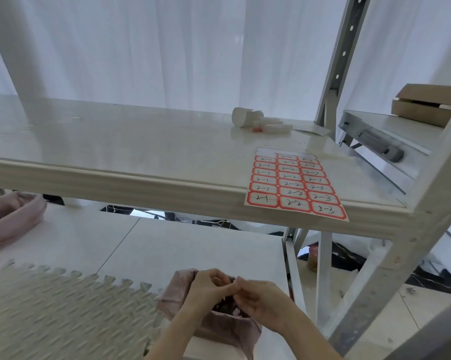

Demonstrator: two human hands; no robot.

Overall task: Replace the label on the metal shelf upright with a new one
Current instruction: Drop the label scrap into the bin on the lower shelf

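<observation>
6 o'clock: left hand, right hand over crumpled pink plastic bag, grips curled tip-to-tip, contents cannot tell | red-bordered white paper label sheet 2 o'clock | grey metal shelf upright 4 o'clock | advice: shed any residue into bag first

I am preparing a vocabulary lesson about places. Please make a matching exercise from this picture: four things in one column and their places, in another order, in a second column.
Things
1 label sheet
2 cardboard box
3 foam mat
4 white cylinder

Places
A on the floor, lower left
B on the neighbouring shelf, far right
C lying far back on the shelf board
D at the front edge of the shelf board, right side

Pairs: 1-D, 2-B, 3-A, 4-C.
</observation>
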